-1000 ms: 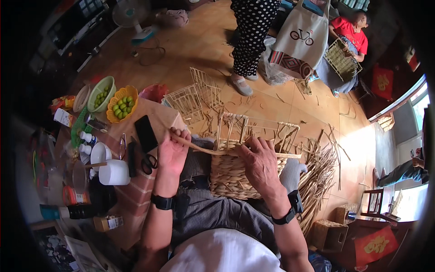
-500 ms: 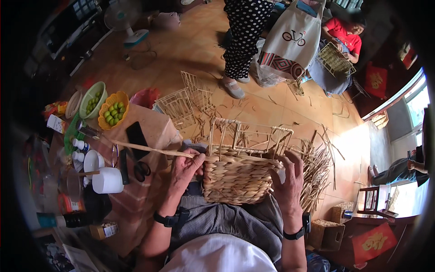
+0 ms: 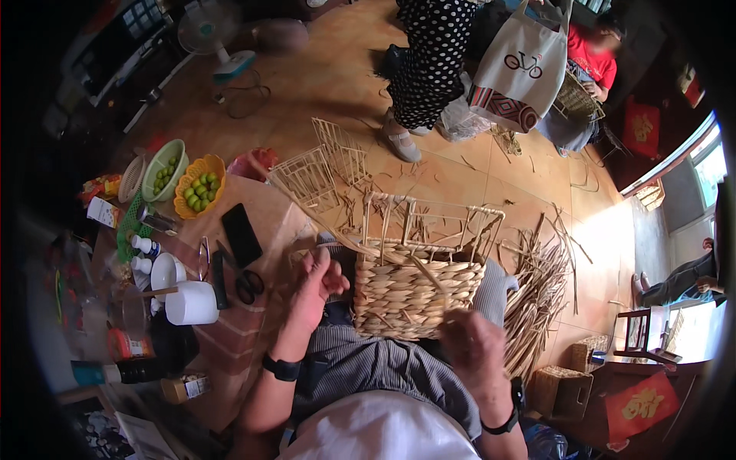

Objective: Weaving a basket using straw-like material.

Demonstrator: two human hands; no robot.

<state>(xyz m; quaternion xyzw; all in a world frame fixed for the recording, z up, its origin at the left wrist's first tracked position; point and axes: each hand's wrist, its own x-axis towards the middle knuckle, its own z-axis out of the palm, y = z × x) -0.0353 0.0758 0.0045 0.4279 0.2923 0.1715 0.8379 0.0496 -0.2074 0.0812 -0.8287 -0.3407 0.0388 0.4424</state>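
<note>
On my lap sits a half-woven basket [image 3: 406, 295], its lower wall plaited from tan, flat plant fibre and its upper wire frame [image 3: 429, 218] bare. My left hand [image 3: 318, 277] is just left of the basket, not touching it, with half-bent fingers and nothing seen in them. One long fibre strand [image 3: 318, 220] arcs from the basket's left top corner toward the upper left, smeared by motion. A second strand [image 3: 429, 274] runs down across the front of the weave to my right hand [image 3: 471, 341], which is blurred and closed on its end near the basket's lower right.
Left, a table [image 3: 268, 201] carries scissors [image 3: 249, 285], a phone [image 3: 241, 234], a white cup [image 3: 192, 303] and fruit bowls [image 3: 201, 186]. Loose fibre [image 3: 537, 299] lies right of the basket. Bare frames [image 3: 305, 175] stand ahead. A standing person [image 3: 433, 69] and a seated one [image 3: 590, 65] are beyond.
My left hand has let go of the strand, which now swings up and away. My right hand has moved from the basket's top right rim down, drawing a strand across the front.
</note>
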